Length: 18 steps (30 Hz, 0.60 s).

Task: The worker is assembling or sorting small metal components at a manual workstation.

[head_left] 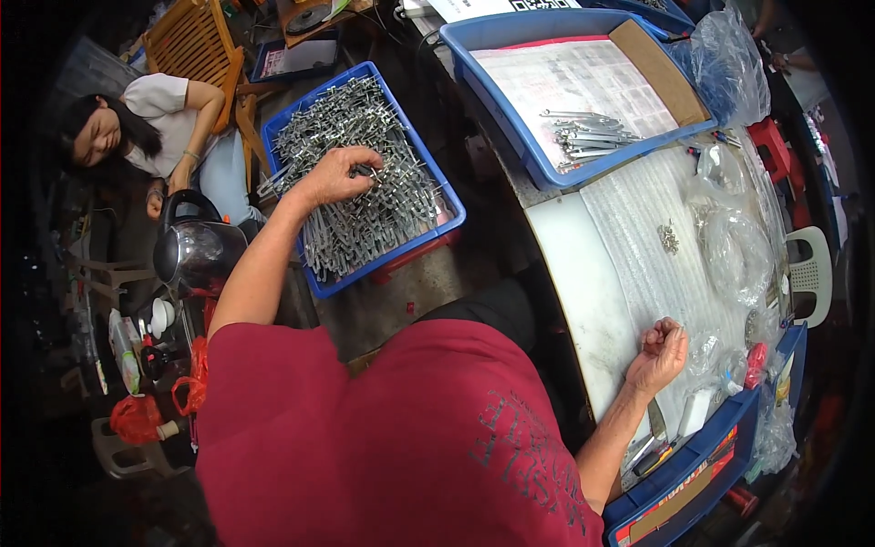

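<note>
My left hand [339, 177] is over a blue plastic crate [455, 215] heaped with slim silver metal parts [365, 232]. Its fingers curl down onto the heap, and a small dark bit shows at the fingertips; what they grip is hard to make out. My right hand [658, 357] is above the worktable [583, 273], thumb and fingers drawn together. Whatever it may hold is too small to name. Ahead of it, a little pile of tiny metal pieces [669, 238] lies on a translucent plastic sheet [638, 214].
A blue tray [538, 173] at the table's far end holds flat metal strips [591, 137] and cardboard. Another blue tray [684, 488] stands near right, beside a screwdriver [653, 459]. Clear plastic bags [734, 251] line the right side. At left are a kettle [196, 244] and a seated person [169, 118].
</note>
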{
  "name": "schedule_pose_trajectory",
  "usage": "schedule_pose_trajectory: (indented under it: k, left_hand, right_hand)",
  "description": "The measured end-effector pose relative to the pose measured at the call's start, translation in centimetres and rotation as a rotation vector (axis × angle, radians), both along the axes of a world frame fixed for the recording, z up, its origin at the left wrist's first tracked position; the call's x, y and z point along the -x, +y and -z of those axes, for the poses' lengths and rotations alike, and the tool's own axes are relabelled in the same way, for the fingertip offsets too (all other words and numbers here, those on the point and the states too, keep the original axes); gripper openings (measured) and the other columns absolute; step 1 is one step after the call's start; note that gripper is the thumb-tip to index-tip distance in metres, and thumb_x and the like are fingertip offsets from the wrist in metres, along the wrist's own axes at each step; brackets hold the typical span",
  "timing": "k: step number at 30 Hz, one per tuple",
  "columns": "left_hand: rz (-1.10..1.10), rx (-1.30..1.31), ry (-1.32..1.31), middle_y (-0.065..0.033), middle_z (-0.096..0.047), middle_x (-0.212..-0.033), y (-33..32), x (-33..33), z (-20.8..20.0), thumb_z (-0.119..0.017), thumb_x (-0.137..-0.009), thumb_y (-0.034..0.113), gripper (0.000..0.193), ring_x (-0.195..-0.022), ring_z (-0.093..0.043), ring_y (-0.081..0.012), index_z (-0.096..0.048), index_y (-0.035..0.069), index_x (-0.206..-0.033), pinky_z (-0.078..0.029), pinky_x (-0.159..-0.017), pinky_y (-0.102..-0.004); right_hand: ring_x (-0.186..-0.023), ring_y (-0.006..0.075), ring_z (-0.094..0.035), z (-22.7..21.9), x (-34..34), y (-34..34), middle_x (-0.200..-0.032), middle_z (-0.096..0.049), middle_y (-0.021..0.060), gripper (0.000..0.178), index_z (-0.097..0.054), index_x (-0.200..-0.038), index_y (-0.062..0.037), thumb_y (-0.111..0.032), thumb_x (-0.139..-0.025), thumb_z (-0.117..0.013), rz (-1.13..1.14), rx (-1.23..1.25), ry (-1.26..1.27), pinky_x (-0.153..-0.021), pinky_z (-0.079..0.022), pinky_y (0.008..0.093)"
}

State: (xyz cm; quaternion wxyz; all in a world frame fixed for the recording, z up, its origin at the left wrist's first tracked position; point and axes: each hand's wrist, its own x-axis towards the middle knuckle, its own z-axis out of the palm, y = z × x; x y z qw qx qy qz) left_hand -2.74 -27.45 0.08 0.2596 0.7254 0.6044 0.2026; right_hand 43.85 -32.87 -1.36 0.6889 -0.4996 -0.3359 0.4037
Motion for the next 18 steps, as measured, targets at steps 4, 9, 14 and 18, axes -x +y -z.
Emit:
schedule_pose_trajectory:
  k: [4, 9, 14, 18]
  left_hand:
    - [-0.014, -0.017, 0.002, -0.0090, -0.055, -0.082, -0.4, -0.2, 0.0, -0.053, -0.058, 0.012, 0.029, -0.078, -0.053, -0.0194, -0.052, 0.002, -0.084, -0.041, -0.071, -0.0274]
    - [-0.015, -0.007, -0.048, -0.0100, -0.054, -0.084, -0.3, -0.2, 0.2, -0.055, -0.059, 0.015, 0.031, -0.081, -0.052, -0.0204, -0.051, 0.001, -0.087, -0.040, -0.073, -0.0284]
    - [-0.034, -0.125, -0.018, -0.0071, -0.052, -0.092, 0.0, -0.6, 0.1, -0.057, -0.063, 0.020, 0.039, -0.086, -0.049, -0.0171, -0.047, 0.003, -0.096, -0.038, -0.072, -0.0280]
    - [-0.092, -0.311, -0.057, -0.0079, -0.052, -0.089, -0.1, -3.0, -1.6, -0.055, -0.063, 0.013, 0.034, -0.080, -0.050, -0.0164, -0.047, 0.002, -0.094, -0.038, -0.070, -0.0261]
  right_hand:
    - [-0.061, 0.0088, -0.040, -0.1, 0.1, 0.0, -0.072, -0.047, 0.0060, 0.020, -0.049, -0.078, 0.0016, -0.018, -0.078, -0.046, -0.004, 0.004, -0.008, -0.049, -0.032, 0.0188]
    - [-0.059, 0.0089, -0.039, -0.3, 0.3, -0.2, -0.071, -0.046, 0.0062, 0.019, -0.049, -0.077, 0.0017, -0.017, -0.078, -0.046, -0.012, 0.006, -0.008, -0.048, -0.032, 0.0186]
    - [-0.054, 0.0075, -0.039, -0.1, -0.2, -0.1, -0.070, -0.048, 0.0055, 0.018, -0.049, -0.076, -0.0004, -0.018, -0.078, -0.048, 0.034, -0.029, -0.032, -0.045, -0.031, 0.0177]
    - [-0.051, 0.0078, -0.039, 0.1, -0.1, -0.1, -0.068, -0.048, 0.0057, 0.016, -0.049, -0.075, 0.0000, -0.016, -0.077, -0.048, 0.036, 0.064, -0.065, -0.044, -0.031, 0.0176]
